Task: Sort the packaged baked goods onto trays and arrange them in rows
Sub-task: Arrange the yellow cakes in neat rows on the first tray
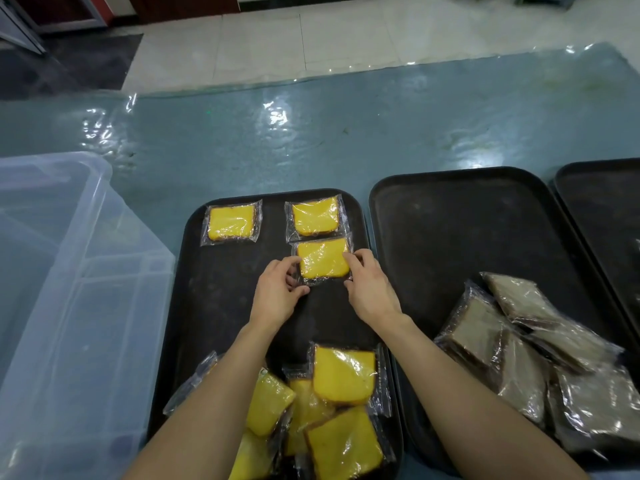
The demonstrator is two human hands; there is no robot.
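- Yellow cake packets (332, 393) lie heaped and overlapping at the 6 o'clock end of the left tray (221, 306), between the forearms. I judge this is unsorted stock, kept close for easy picking.
- Left hand (280, 289) pinches the film at the left edge of one yellow packet (323, 259), fingers curled on the wrapper.
- Right hand (369, 289) pinches the right edge the same way. Two grips on opposite edges probably serve to square the packet up.
- That held packet sits just at 6 o'clock of the back-right packet (315, 220), their wrappers touching or overlapping. Whether it rests fully on the tray I cannot tell. It looks like the start of a second row.
- At 9 o'clock of the back-right packet lies the back-left packet (231, 221), with a gap between them. Together they form the first row.
- Middle tray (450, 237), at 3 o'clock, holds only a heap of brown packets (519, 341) at its near end, so each kind keeps to its own tray.
- Further at 3 o'clock is a third tray (606, 209).
- At 9 o'clock stands a clear plastic bin (69, 271) on the film-covered worktop (311, 140).
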